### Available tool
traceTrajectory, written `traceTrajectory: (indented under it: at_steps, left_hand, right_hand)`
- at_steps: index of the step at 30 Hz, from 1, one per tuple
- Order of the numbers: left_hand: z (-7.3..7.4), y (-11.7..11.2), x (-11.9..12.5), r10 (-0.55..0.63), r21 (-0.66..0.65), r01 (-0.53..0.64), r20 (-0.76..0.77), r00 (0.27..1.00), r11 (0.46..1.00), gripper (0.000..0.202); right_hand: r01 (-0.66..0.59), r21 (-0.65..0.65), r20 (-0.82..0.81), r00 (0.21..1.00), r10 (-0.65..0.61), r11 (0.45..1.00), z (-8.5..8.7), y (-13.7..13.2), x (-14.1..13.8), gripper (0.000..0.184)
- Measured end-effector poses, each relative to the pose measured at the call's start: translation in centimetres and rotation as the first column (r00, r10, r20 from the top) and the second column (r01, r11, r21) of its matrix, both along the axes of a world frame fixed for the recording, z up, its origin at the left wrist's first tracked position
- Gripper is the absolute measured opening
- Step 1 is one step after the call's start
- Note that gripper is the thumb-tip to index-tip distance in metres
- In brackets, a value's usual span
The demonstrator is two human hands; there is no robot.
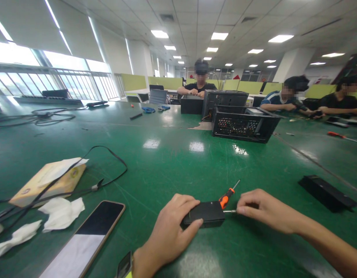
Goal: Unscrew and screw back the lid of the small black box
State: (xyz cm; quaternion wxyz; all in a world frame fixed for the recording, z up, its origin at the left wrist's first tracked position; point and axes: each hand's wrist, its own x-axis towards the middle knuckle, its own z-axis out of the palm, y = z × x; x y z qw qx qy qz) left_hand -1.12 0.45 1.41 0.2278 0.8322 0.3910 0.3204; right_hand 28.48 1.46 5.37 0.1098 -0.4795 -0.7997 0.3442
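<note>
A small black rectangular box (pixel 207 213) lies on the green table in front of me. My left hand (pixel 174 222) grips its left end, thumb along the near side and fingers over the top. My right hand (pixel 258 208) is closed in a pinch on a thin metal rod (pixel 230 211) that points left. The rod's tip is at the right end of the box; whether it enters the box I cannot tell. The rest of the rod is hidden in my fingers. Just behind the box lies an orange and black screwdriver (pixel 226 197), its shaft pointing away to the right.
A phone (pixel 94 231), crumpled tissues (pixel 62 212), a tissue pack (pixel 53 179) and black cables (pixel 117 154) lie left. Another black part (pixel 326 192) rests right. Computer cases (pixel 242 125) stand farther back. Several people sit around the table, one (pixel 200 83) directly opposite.
</note>
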Motion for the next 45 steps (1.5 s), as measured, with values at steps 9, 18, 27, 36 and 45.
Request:
traceTrajectory:
  at_steps: [9,18,27,36,45]
  left_hand:
    - [0.3,-0.3,-0.1,-0.011,-0.037,0.012,0.025,1.000,0.999,0.031]
    - [-0.1,0.0,-0.3,0.024,-0.065,-0.022,0.022,0.999,0.998,0.056]
    - [0.3,0.0,-0.3,-0.041,-0.033,0.042,0.037,0.998,0.999,0.032]
    - [0.4,0.4,-1.6,-0.042,-0.020,0.042,0.020,0.999,0.999,0.049]
    - [-0.5,0.6,-2.6,-0.060,0.118,0.069,-0.076,0.995,0.991,0.063]
  right_hand:
    - [0.031,0.067,-0.015,0.999,-0.030,0.997,-0.4,-0.2,-0.8,0.037]
    - [-0.050,0.201,0.022,0.999,0.046,0.978,-1.8,-0.2,-3.3,0.034]
    - [0.018,0.102,0.078,0.997,-0.026,0.995,-2.7,-2.2,0.2,0.027]
    - [0.047,0.250,0.125,0.989,-0.081,0.967,0.0,-1.4,-0.3,0.055]
    - [-0.155,0.271,0.299,0.952,0.070,0.950,1.4,1.4,-9.3,0.047]
